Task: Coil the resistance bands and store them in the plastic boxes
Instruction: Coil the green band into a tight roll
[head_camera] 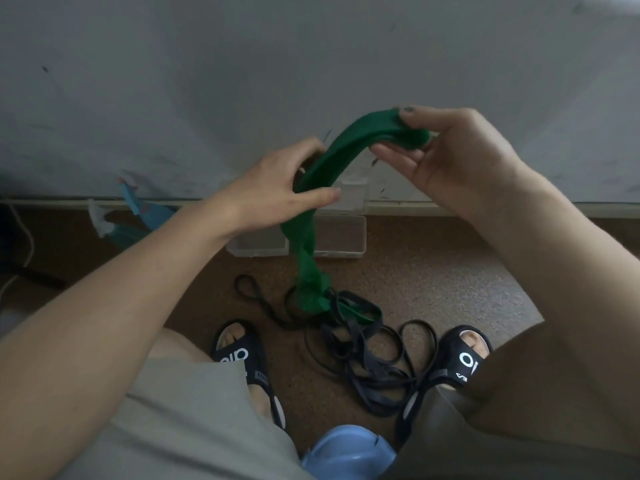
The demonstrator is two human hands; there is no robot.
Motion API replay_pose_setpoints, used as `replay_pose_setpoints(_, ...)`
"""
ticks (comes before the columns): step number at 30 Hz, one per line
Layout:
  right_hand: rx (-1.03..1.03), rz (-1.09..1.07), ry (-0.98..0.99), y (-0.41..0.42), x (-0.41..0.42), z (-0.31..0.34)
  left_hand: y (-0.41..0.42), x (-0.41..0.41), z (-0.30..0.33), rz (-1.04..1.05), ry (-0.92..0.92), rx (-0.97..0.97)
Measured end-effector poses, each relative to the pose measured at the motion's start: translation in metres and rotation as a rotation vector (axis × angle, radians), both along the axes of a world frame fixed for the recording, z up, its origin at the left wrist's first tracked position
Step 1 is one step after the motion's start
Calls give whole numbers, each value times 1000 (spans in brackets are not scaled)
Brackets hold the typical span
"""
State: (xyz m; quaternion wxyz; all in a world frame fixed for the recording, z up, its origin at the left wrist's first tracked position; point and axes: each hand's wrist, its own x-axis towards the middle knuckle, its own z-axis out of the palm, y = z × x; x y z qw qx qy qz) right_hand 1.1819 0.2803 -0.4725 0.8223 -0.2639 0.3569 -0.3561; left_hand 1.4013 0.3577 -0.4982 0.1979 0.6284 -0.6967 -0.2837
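A wide green resistance band [341, 147] arches between both hands above the floor. My right hand [450, 150] pinches its upper end between thumb and fingers. My left hand [284, 188] is wrapped around the band lower down, and from there it hangs twisted, its crumpled tail [310, 289] touching the floor. Two clear plastic boxes [341, 237] stand open on the floor by the wall, partly hidden behind the band and my left hand. A tangle of dark resistance bands [367, 355] lies between my feet, with a green loop [360, 311] among them.
I sit on a blue stool [346, 455] facing a grey wall [242, 81], my feet in black sandals [242, 358] on brown speckled floor. Blue and white scraps [135, 216] lie at the wall's base on the left, next to a white cable [24, 244].
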Motion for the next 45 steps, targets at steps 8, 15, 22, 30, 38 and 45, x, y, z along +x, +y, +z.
replay_pose_setpoints(8,0,258,276,6,-4,-14,19,4,11,-27,151,102)
replay_pose_setpoints(15,-651,232,743,9,-3,-18,22,-2,9,-19,181,157)
replay_pose_setpoints(22,-1359,251,815,47,14,-25,20,-26,12,-82,32,129)
replay_pose_setpoints(30,-916,523,940,41,21,-21,10,-21,2,-74,-39,5)
replay_pose_setpoints(38,-938,493,939,35,25,-25,5,-15,3,-67,-21,-10)
replay_pose_setpoints(45,-845,299,753,25,16,-16,6,-14,8,-77,86,133)
